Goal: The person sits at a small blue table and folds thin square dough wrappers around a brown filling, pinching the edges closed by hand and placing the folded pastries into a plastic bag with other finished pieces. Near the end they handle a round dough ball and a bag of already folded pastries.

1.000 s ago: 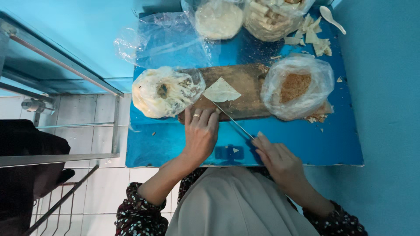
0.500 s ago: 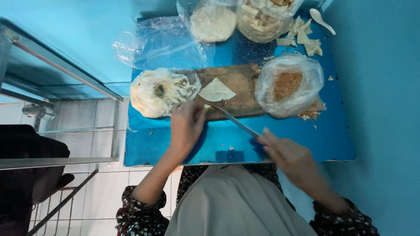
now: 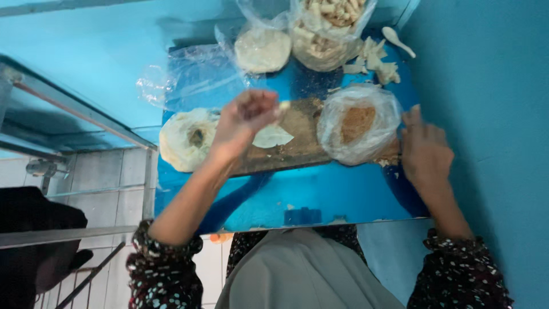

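- My left hand [image 3: 247,117] hung above the wooden board [image 3: 306,146], its grip pinched together on a small pale scrap of dough [image 3: 283,105] at the fingertips.
- Just below and to the right of that pinch lay the thin dough sheet [image 3: 273,137], flat on the board, its point turned away from me.
- My right hand [image 3: 424,150] rested at the right edge of the blue worktop [image 3: 320,197], beside the bag of brown filling [image 3: 357,123]. Its fingers looked loosely together and seemed to hold nothing, though the blur left me unsure.
- The left hand was much the nearer to the sheet; the right stood well apart from it, with the filling bag between.
- Left of the board sat a bagged round of dough [image 3: 189,137]. Beyond it, more bags and cut dough pieces [image 3: 374,63] lay at the far end of the worktop.
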